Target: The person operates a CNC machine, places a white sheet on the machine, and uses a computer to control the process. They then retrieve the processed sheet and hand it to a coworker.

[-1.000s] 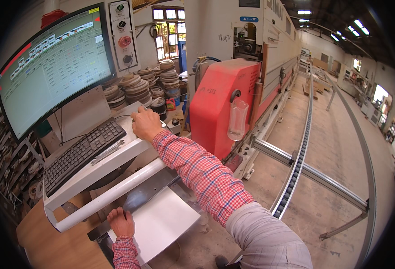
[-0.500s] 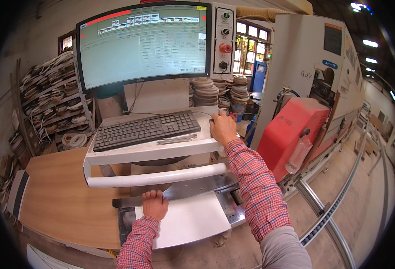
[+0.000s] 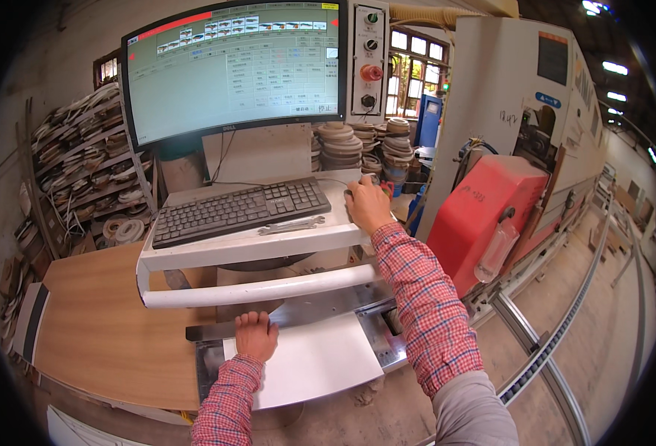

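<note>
My left hand (image 3: 256, 338) rests at the near edge of a white panel (image 3: 320, 355), its fingers bent together over a flat grey metal bar (image 3: 328, 305) that runs along the panel's far side. At the right end of a white shelf, my right hand (image 3: 369, 206) is curled over a computer mouse, which the hand mostly hides; a thin cable leads toward it. On the shelf (image 3: 261, 248) lie a black keyboard (image 3: 242, 210) and metal wrenches (image 3: 292, 224), both left of the right hand. A lit monitor (image 3: 235, 74) stands above them.
A white tubular rail (image 3: 261, 291) crosses between the shelf and the metal bar. A wood-coloured board (image 3: 105, 327) lies at left. A red machine cover (image 3: 484, 215) stands right of my right forearm. A control box (image 3: 367, 63) with knobs and a red button adjoins the monitor.
The view has shifted slightly, moving the monitor and shelf a little up and left in the picture. Both hands stay in the same places on the bar and at the shelf's right end.
</note>
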{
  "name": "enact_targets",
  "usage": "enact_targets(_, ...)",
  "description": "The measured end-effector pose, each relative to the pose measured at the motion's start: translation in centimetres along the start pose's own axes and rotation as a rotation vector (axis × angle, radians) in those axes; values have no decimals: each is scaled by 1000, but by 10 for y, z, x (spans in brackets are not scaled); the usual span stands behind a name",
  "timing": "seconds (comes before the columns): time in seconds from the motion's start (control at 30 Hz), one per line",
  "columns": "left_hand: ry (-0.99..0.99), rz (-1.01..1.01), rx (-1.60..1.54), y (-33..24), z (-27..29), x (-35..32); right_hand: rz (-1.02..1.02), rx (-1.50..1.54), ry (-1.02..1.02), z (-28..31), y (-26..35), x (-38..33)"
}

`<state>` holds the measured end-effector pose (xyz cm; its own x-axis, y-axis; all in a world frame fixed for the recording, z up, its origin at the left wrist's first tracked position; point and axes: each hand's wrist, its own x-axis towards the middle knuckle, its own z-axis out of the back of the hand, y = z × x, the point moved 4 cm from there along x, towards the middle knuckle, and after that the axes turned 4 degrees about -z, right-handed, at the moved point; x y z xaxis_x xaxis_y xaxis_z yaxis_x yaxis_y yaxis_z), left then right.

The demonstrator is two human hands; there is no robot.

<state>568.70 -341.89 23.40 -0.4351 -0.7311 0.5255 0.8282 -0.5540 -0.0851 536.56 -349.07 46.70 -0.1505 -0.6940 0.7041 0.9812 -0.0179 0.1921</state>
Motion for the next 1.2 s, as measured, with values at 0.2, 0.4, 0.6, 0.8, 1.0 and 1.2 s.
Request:
enact_targets(0.2, 21, 14, 7, 0, 1, 0, -12, -5, 5, -4, 0, 0)
enact_targets(0.4, 22, 10, -20, 1, -2, 0, -14, -15, 8, -3, 0, -1)
enact_targets(0.6, 11, 5, -28, -1, -1, 1, -63, -3, -27, 6, 1, -6)
enact_targets(0.8, -45, -17, 3, 5, -5, 2, 210, 110, -431, 34, 27, -34)
enact_targets(1.0, 45, -20, -9, -2, -4, 3, 587, 442, 206, 51, 102, -263)
enact_targets(1.2, -61, 13, -17, 19, 21, -13, 537, 386, 464, 18, 128, -364)
